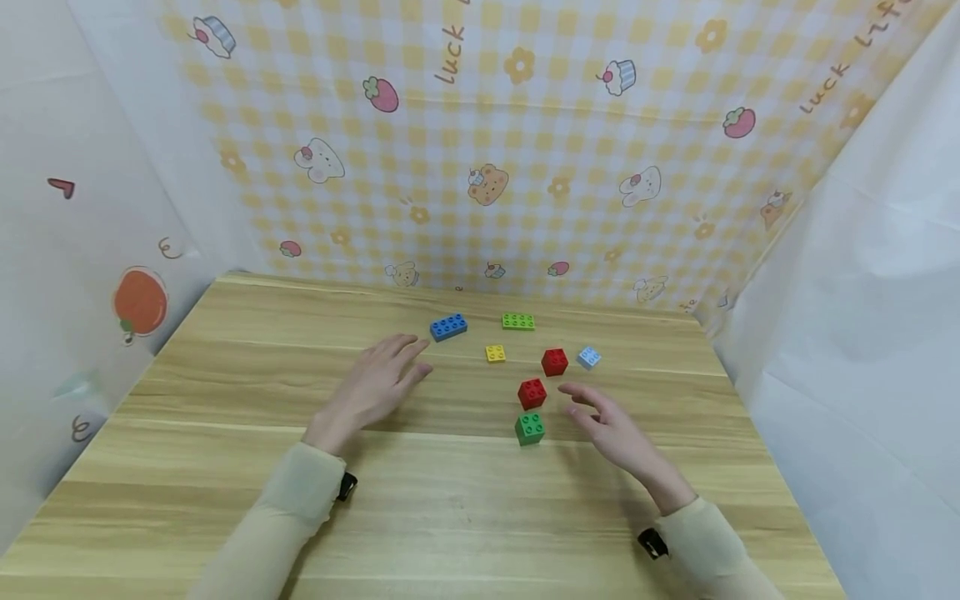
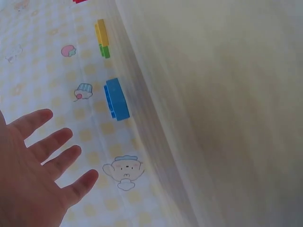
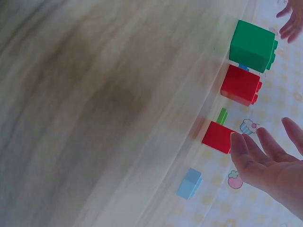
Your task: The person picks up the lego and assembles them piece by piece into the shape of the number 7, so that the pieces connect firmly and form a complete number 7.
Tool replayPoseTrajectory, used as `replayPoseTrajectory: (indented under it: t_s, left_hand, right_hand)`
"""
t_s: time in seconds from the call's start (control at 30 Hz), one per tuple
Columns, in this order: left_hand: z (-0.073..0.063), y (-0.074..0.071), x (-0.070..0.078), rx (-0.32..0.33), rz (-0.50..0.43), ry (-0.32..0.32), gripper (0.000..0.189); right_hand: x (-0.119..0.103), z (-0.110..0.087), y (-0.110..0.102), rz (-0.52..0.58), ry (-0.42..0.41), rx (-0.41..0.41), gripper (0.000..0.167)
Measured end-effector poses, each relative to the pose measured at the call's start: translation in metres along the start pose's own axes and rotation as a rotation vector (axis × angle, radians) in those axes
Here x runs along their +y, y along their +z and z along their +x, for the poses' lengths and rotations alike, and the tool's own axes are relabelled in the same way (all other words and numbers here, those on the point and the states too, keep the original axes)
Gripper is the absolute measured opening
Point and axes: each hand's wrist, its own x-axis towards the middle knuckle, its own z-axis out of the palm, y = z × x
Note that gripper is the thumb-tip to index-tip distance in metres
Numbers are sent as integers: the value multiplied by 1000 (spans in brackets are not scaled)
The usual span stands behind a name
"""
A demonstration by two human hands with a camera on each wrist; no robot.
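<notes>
My left hand [image 1: 380,379] hovers left of the bricks, fingers spread and holding nothing. Nearest to it lies a blue eight-stud brick [image 1: 448,327], also plain in the left wrist view as a blue brick [image 2: 116,100]. On the other side, my right hand [image 1: 618,433] holds nothing, its fingers loosely bent. Close to its fingertips are two red bricks, one nearer [image 1: 532,393] and one farther back [image 1: 554,362]. A green brick [image 1: 529,428] sits in front of the nearer red one. The light blue brick [image 1: 588,357] lies beyond the right fingertips.
A flat yellow brick [image 1: 495,353] and a lime green eight-stud brick [image 1: 518,322] lie toward the back of the wooden table [image 1: 450,517]. Behind the table hangs a checked cloth [image 1: 450,242], with white cloth [image 1: 862,333] at the sides.
</notes>
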Motion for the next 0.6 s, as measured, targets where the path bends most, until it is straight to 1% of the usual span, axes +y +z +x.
replayPoseTrajectory:
  t_s: [0.13,0.37,0.47,0.6]
  left_hand:
    - [3,4,3,-16,-17,-2,65]
    - [7,8,9,-31,-30,-1,67]
    - [10,9,11,-67,-26,-8,71]
    - [14,12,14,-134,-26,-26,75]
  right_hand:
    - [-2,1,3,9,1,-16,46]
    - [-2,3,7,12,-25,-25,44]
    - [-2,4,9,10,-17,-26,41]
    - [-1,6,11,0,-12,-36,40]
